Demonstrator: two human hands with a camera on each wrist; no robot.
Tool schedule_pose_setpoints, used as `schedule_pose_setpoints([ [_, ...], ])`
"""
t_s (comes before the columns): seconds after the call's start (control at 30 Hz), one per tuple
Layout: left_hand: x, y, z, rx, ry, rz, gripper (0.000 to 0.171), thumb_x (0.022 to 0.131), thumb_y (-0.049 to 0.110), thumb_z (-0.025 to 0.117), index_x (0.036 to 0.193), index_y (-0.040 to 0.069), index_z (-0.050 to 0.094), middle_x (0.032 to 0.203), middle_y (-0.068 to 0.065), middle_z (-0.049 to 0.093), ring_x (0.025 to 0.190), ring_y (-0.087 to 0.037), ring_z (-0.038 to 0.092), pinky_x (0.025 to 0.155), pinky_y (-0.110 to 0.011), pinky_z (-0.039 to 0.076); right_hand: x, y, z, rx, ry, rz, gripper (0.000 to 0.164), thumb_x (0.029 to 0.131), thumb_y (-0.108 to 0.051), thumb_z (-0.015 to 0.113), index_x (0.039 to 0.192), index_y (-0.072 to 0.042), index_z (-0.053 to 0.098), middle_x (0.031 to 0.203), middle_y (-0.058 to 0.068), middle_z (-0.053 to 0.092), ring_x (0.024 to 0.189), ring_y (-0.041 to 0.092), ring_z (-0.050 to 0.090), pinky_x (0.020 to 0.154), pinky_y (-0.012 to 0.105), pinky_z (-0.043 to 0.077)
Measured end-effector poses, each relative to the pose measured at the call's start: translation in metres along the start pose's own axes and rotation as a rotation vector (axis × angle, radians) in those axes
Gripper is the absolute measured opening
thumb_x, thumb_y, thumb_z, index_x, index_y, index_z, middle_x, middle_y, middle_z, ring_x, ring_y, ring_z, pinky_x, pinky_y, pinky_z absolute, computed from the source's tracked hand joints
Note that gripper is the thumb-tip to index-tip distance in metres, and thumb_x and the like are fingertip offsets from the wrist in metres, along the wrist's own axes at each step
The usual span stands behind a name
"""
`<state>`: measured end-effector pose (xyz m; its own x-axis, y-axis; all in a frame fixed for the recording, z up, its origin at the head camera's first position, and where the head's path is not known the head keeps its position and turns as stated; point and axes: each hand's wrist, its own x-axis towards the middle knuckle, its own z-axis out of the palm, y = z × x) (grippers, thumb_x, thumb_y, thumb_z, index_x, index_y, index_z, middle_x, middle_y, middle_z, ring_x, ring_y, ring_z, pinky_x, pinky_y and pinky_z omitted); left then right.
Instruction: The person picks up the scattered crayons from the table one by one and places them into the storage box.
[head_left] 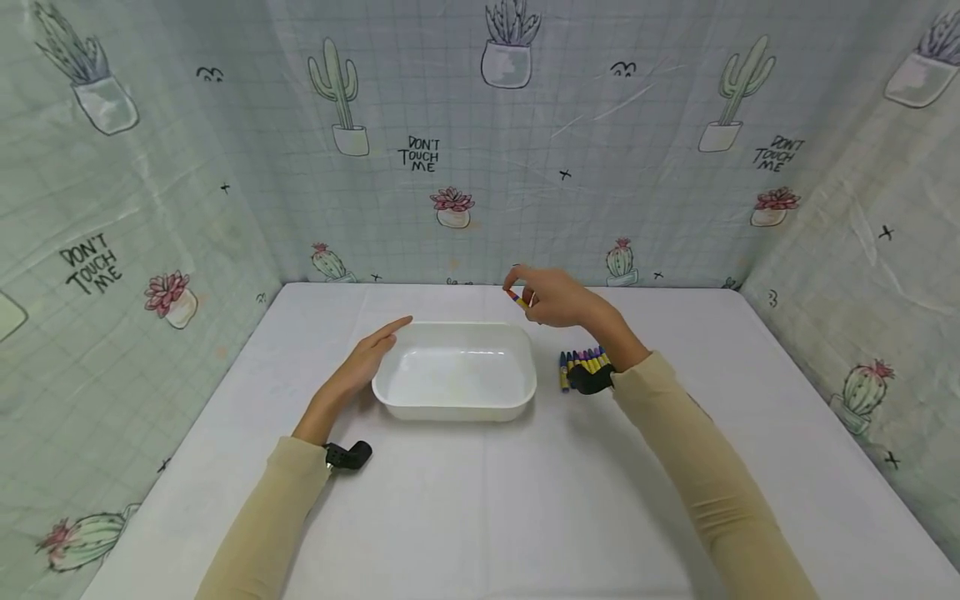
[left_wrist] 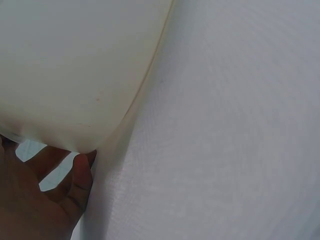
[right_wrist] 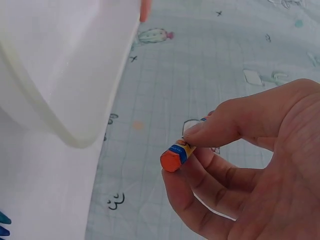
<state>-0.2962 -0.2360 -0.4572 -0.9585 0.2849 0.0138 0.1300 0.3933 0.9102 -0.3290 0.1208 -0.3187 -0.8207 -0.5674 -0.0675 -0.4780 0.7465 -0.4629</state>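
Two beige sleeves (head_left: pixel 708 483) reach in closest, over a white worktop (head_left: pixel 450 508). The left hand (head_left: pixel 367 360) is unclenched, its fingers touching the left side of a white tray (head_left: pixel 454 371). The right hand (head_left: pixel 557 298) pinches an orange crayon (right_wrist: pixel 179 153) with a yellow-and-blue wrapper between thumb and fingers, near the tray's far right corner but apart from it. Right of the tray, a row of crayons (head_left: pixel 565 375) lies side by side, partly hidden by a black wrist device (head_left: pixel 591 381). A cactus-print cloth (head_left: pixel 525 167) hangs behind.
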Motion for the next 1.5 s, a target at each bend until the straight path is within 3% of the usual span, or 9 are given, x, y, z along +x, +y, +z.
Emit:
schedule_pose_setpoints([
  [0.37, 0.001, -0.004, -0.001, 0.025, -0.004, 0.014, 0.049, 0.115, 0.028, 0.028, 0.163, 0.026, 0.033, 0.172, -0.005, 0.027, 0.161, -0.032, 0.02, 0.129, -0.061, 0.015, 0.009, -0.02, 0.012, -0.024, -0.063, -0.03, 0.05, 0.092, 0.002, 0.058, 0.138, -0.016, 0.055, 0.123, 0.022, 0.069, 0.103, 0.032, 0.067, 0.083, 0.039, 0.059],
  [0.83, 0.002, -0.005, -0.001, 0.036, -0.005, -0.001, 0.049, 0.115, 0.027, 0.028, 0.164, 0.026, 0.032, 0.172, -0.006, 0.027, 0.159, -0.034, 0.025, 0.127, -0.061, 0.021, 0.02, -0.039, 0.021, -0.019, -0.174, -0.078, 0.054, 0.091, 0.005, 0.056, 0.139, -0.02, 0.056, 0.126, 0.018, 0.068, 0.1, 0.028, 0.067, 0.072, 0.03, 0.055],
  [1.13, 0.004, -0.003, -0.002, 0.04, -0.002, -0.016, 0.049, 0.115, 0.026, 0.027, 0.164, 0.027, 0.032, 0.171, -0.008, 0.029, 0.155, -0.036, 0.033, 0.123, -0.062, 0.03, 0.034, -0.05, 0.027, 0.03, -0.27, -0.118, 0.053, 0.091, 0.007, 0.054, 0.137, -0.021, 0.057, 0.114, 0.013, 0.069, 0.09, 0.024, 0.068, 0.07, 0.029, 0.057],
  [1.3, 0.003, -0.004, -0.002, 0.038, 0.003, -0.023, 0.049, 0.115, 0.026, 0.027, 0.164, 0.028, 0.032, 0.17, -0.009, 0.03, 0.153, -0.037, 0.036, 0.121, -0.062, 0.033, 0.045, -0.055, 0.033, 0.052, -0.341, -0.136, 0.053, 0.091, 0.007, 0.055, 0.136, -0.021, 0.058, 0.125, 0.02, 0.067, 0.098, 0.025, 0.068, 0.08, 0.037, 0.061],
  [1.4, 0.003, -0.003, -0.003, 0.046, 0.005, -0.025, 0.05, 0.115, 0.026, 0.027, 0.164, 0.028, 0.031, 0.171, -0.009, 0.028, 0.153, -0.037, 0.034, 0.122, -0.062, 0.031, 0.05, -0.057, 0.038, 0.072, -0.388, -0.144, 0.052, 0.091, 0.005, 0.057, 0.136, -0.02, 0.059, 0.128, 0.022, 0.066, 0.101, 0.026, 0.069, 0.087, 0.044, 0.062],
  [1.5, 0.002, -0.002, -0.003, 0.055, -0.002, -0.029, 0.05, 0.115, 0.026, 0.026, 0.164, 0.027, 0.03, 0.173, -0.009, 0.024, 0.157, -0.037, 0.029, 0.124, -0.063, 0.027, 0.055, -0.059, 0.043, 0.078, -0.426, -0.147, 0.053, 0.09, 0.006, 0.059, 0.137, -0.02, 0.06, 0.128, 0.019, 0.066, 0.105, 0.027, 0.069, 0.088, 0.042, 0.062],
])
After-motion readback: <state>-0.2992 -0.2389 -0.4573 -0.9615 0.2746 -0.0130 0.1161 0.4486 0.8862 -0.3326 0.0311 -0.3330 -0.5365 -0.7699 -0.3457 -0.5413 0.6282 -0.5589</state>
